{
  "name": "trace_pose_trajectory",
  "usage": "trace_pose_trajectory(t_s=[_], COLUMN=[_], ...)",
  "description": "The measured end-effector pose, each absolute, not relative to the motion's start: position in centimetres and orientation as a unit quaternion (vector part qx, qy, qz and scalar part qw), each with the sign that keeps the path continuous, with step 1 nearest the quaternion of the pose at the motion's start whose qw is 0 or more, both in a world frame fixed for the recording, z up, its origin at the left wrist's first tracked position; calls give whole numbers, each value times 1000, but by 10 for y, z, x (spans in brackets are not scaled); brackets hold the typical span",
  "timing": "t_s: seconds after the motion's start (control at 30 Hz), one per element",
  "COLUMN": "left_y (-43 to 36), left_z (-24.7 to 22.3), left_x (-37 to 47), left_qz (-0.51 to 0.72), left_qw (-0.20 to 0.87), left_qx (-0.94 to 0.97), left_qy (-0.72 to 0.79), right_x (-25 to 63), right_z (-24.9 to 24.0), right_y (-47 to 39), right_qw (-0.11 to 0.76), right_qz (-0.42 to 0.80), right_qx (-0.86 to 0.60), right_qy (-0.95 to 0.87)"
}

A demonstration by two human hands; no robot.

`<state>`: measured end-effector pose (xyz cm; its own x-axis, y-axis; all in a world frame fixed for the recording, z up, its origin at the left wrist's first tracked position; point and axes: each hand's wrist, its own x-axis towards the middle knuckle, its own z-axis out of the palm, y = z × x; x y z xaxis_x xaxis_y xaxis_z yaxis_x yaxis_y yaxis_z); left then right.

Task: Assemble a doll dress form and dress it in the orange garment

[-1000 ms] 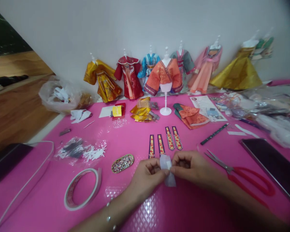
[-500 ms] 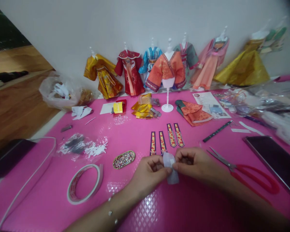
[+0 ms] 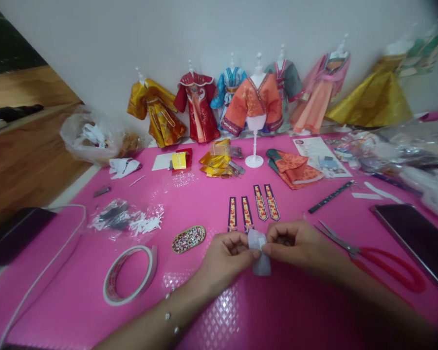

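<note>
Between my two hands is a small, pale, translucent strip [image 3: 262,265], with a whiter patch near its middle. My left hand [image 3: 229,255] pinches its left edge between thumb and fingers. From the other side, my right hand [image 3: 295,245] pinches it with thumb and forefinger at the white patch. Just beyond my fingers lie patterned ribbon strips with dark borders [image 3: 247,213], the nearest partly hidden behind my left hand. Left of my hands sits an oval dish of tiny mixed beads [image 3: 189,239]. Red-handled scissors [image 3: 354,252] lie open beside my right forearm.
A tape roll [image 3: 111,284] lies at left, near a bag with white bits [image 3: 146,221]. Miniature robes on stands [image 3: 199,109] line the wall; one orange top [image 3: 255,104] stands in front. A phone [image 3: 412,238] and a dark pen [image 3: 330,197] are at right.
The view has shifted slightly, so things on the table sit a little differently in the picture. Both hands keep the same pinch on the pale strip.
</note>
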<state>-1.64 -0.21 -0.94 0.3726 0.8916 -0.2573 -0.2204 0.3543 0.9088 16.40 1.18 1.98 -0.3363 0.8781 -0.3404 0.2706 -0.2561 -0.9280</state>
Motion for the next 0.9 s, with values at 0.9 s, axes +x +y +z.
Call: trace_pose_trajectory(t_s=[0.9], left_y=[0], left_z=[-6], left_x=[-18], left_qz=[392], left_qw=[698], left_qx=[431], left_qy=[415], right_x=[167], right_z=[13], right_y=[13], right_qw=[253], right_qz=[602], right_qx=[-505], right_qy=[-564])
